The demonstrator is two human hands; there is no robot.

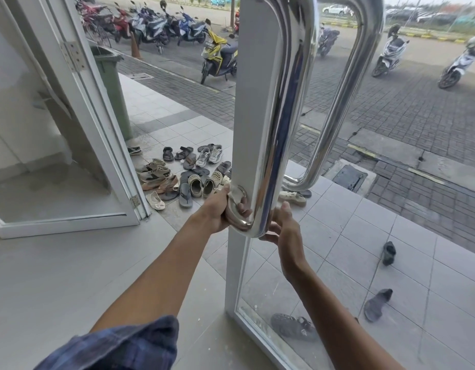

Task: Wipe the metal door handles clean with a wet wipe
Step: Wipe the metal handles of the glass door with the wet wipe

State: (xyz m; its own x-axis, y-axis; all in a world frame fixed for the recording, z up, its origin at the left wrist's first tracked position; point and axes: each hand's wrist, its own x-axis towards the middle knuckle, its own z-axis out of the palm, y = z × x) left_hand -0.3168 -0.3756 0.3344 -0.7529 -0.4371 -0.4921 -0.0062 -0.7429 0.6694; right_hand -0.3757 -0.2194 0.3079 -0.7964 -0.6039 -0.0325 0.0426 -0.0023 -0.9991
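Observation:
A polished metal door handle (284, 102) runs down the white-framed glass door (244, 102) and bends into the frame at its lower end. My left hand (220, 209) presses a white wet wipe (237, 194) against that lower bend, fingers wrapped around it. My right hand (287, 231) rests on the other side of the lower bend, fingers spread, holding nothing I can see. A second metal handle (338, 102) shows through the glass on the door's outer side.
The other door leaf (79, 129) stands open at the left. Several shoes and sandals (188, 172) lie on the tiled porch outside, with a green bin (111, 84) behind them. Parked scooters (217, 54) line the paved yard. Loose sandals (378, 303) lie beyond the glass.

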